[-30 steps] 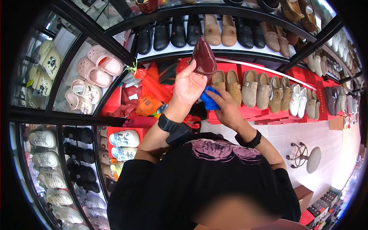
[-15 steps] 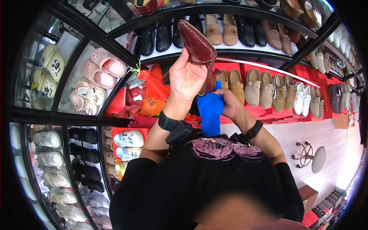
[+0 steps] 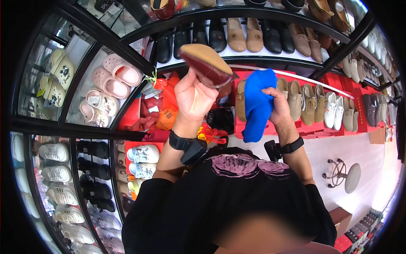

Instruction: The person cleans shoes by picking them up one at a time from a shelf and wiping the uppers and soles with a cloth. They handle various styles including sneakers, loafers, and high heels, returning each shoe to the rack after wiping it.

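Note:
A dark red glossy shoe (image 3: 207, 77) with a tan sole is held up in my left hand (image 3: 195, 96), its sole turned upward and its pointed toe to the left. The fingers of that hand are partly hidden behind the shoe. To the right, my right hand (image 3: 279, 106) grips a blue cloth (image 3: 259, 95) that hangs down in folds. Shoe and cloth are apart. Behind the cloth stands a row of tan and brown shoes, some of it covered by the cloth.
Glass shelves with black shoes (image 3: 182, 40) and beige shoes (image 3: 253, 36) rise in front. Pink clogs (image 3: 120, 72) and white sneakers (image 3: 57, 173) fill racks at left. Red and orange bags (image 3: 167, 118) lie below the shoe. A round stool (image 3: 352, 178) stands on the floor at right.
My left hand has lowered the shoe and turned its sole upward. My right hand has drawn the blue cloth away from the shoe, to the right and upward.

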### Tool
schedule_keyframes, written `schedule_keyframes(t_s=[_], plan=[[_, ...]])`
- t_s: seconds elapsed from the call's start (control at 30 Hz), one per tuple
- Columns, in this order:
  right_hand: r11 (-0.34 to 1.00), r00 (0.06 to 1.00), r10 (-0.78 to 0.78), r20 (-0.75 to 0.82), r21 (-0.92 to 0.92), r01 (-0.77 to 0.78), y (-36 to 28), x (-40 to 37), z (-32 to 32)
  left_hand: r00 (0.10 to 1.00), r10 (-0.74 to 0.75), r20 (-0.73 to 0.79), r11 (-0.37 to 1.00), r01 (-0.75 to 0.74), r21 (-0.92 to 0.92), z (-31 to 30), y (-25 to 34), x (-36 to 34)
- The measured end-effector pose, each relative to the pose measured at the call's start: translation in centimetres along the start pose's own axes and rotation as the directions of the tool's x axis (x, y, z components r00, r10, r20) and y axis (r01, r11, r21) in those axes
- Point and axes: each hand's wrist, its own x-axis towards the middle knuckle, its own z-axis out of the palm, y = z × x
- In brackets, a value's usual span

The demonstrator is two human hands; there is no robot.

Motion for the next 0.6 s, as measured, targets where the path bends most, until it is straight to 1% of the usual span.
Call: schedule_keyframes(t_s=[0.03, 0.07, 0.13, 0.17, 0.2, 0.27, 0.3, 0.33, 0.4, 0.43, 0.5, 0.53, 0.6], plan=[[0.992, 0.989, -0.087, -0.118, -0.105, 0.075, 0.5, -0.1, -0.5, 0.998, -0.052, 0.035, 0.999, 0.052, 0.004, 0.3, -0.1, -0.4], [0.992, 0.989, -0.087, -0.117, -0.105, 0.075, 1.1, -0.2, -0.9, 0.999, -0.042, 0.004, 0.999, 0.042, 0.002, 0.2, -0.3, -0.8], [0.94, 0.981, -0.136, -0.14, -0.332, 0.082, 2.4, -0.6, -0.8, 0.993, -0.112, -0.024, 0.993, 0.112, -0.023, 0.3, -0.6, -1.3], [0.929, 0.98, -0.152, -0.131, -0.356, 0.096, 3.1, -0.8, -0.4, 0.992, -0.126, -0.02, 0.991, 0.126, 0.034, -0.1, -0.8, -1.2], [0.93, 0.98, -0.151, -0.131, -0.354, 0.096, 3.7, -0.7, -0.4, 0.992, -0.127, -0.021, 0.991, 0.128, 0.036, -0.6, -0.9, -1.3], [0.887, 0.982, -0.185, -0.048, -0.438, 0.146, 5.0, -0.2, -0.4, 0.982, -0.189, -0.01, 0.97, 0.188, 0.156, -1.6, -1.2, -1.3], [0.879, 0.98, -0.184, -0.069, -0.459, 0.133, 5.2, -0.5, 0.5, 0.979, -0.2, -0.045, 0.958, 0.205, 0.202, -1.7, -1.6, -1.4], [0.879, 0.979, -0.19, -0.071, -0.456, 0.138, 5.4, -0.1, 0.5, 0.977, -0.207, -0.045, 0.956, 0.211, 0.203, -1.9, -2.0, -1.6], [0.895, 0.991, -0.121, -0.057, -0.437, 0.084, 5.6, 0.9, 0.3, 0.956, -0.286, -0.066, 0.931, 0.293, 0.217, -2.3, -2.3, -1.8], [0.896, 0.991, -0.122, -0.056, -0.436, 0.086, 5.5, 0.9, 0.4, 0.946, -0.313, -0.088, 0.912, 0.325, 0.25, -2.7, -2.2, -1.9], [0.846, 0.996, -0.084, -0.027, -0.53, 0.057, 4.8, 0.6, 1.1, 0.944, -0.313, -0.104, 0.903, 0.33, 0.274, -3.2, -1.9, -1.8], [0.845, 0.996, -0.081, -0.027, -0.532, 0.055, 4.4, 0.3, 1.5, 0.942, -0.312, -0.122, 0.895, 0.335, 0.295, -3.4, -1.9, -1.9], [0.735, 0.985, -0.135, 0.107, -0.656, 0.172, 3.2, -0.6, 2.6, 0.948, -0.302, -0.098, 0.908, 0.317, 0.273, -4.0, -1.7, -2.0]])
